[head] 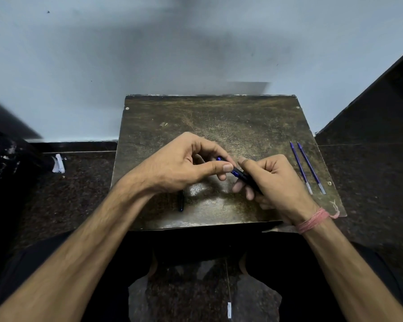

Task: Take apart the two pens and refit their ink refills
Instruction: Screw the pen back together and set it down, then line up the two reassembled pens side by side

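Over the middle of a worn brown board [209, 117], both my hands hold one dark pen [241, 174] with a blue part at its far end. My left hand [184, 163] pinches that blue end between thumb and fingers. My right hand [275, 182] grips the black barrel, fingers curled round it. Two blue ink refills [308, 168] lie side by side on the board's right side, apart from my hands. A second dark pen part [180, 201] lies on the board under my left wrist, partly hidden.
The board stands against a pale wall [172, 54] with dark speckled floor [79, 182] on both sides. A scrap of white paper [58, 163] lies on the floor at left. My legs and feet are below the board's near edge.
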